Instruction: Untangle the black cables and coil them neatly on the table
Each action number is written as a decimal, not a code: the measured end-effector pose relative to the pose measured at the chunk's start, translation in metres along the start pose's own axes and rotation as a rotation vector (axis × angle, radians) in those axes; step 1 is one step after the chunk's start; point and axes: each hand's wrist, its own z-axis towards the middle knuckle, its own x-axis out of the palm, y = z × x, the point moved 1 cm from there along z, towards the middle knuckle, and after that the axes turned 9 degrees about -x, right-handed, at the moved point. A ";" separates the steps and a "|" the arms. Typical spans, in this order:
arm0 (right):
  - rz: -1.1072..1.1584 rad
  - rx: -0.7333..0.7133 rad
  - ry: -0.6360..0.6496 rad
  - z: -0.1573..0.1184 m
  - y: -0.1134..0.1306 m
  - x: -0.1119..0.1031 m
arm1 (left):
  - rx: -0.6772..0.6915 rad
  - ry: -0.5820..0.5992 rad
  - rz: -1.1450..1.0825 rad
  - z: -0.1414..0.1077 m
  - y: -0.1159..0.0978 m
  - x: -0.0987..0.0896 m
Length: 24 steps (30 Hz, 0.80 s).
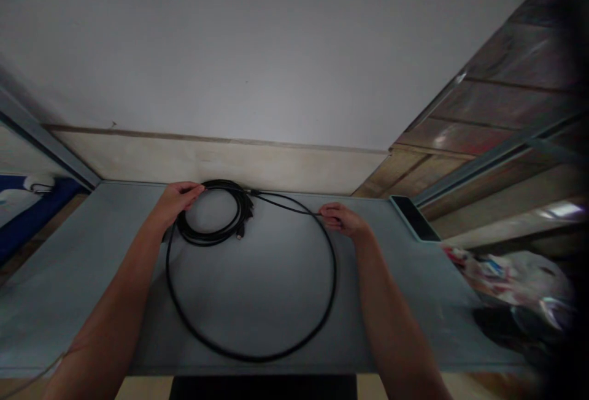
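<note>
A black cable (251, 359) lies on the grey table, part wound into a small coil (209, 242) at the back and part spread in one wide loop towards me. My left hand (177, 199) pinches a strand of the cable at the upper left of the coil. My right hand (339, 218) is closed on a thin strand of it, to the right of the coil. Between my hands this strand runs nearly straight across the loop. A plug end (240, 235) shows at the coil's right side. My fingertips partly hide the cable.
On the table's (414, 302) right back edge lies a phone-like dark slab (416, 219) with a pale rim. A white wall (248, 69) stands behind. Plastic bags (529, 274) sit beyond the right edge, and a blue thing (41, 216) is off to the left.
</note>
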 end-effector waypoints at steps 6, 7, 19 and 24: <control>0.030 -0.096 -0.005 -0.001 0.006 0.018 | 0.006 0.104 -0.074 0.002 0.008 0.019; 0.035 -0.103 -0.012 -0.001 0.008 0.022 | 0.003 0.121 -0.099 0.002 0.009 0.023; -0.135 -0.382 -0.314 0.019 0.008 0.067 | -0.045 0.294 -0.274 -0.017 0.003 0.063; -0.496 -0.469 -0.395 0.018 0.011 0.082 | -0.031 0.329 -0.198 -0.023 0.005 0.074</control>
